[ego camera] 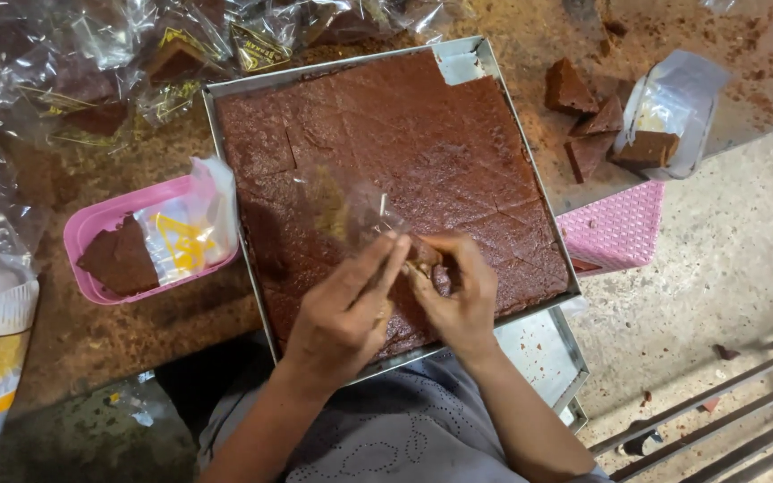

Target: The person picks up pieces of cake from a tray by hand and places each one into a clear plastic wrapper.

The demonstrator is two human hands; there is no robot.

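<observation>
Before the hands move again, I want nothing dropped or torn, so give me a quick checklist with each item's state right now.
1. Brown piece pinched in the right hand: ok, fingertips close on it.
2. Clear plastic bag held by the left hand: ok, it stands up from the fingers over the slab.
3. Bag mouth open wide enough for the piece: cannot tell, the film is too clear to read.
4. Hands over the metal tray, so a dropped piece lands on the cut brown slab: ok.
5. Pink basket within reach at the left: ok, it holds a brown piece and bags.
</observation>
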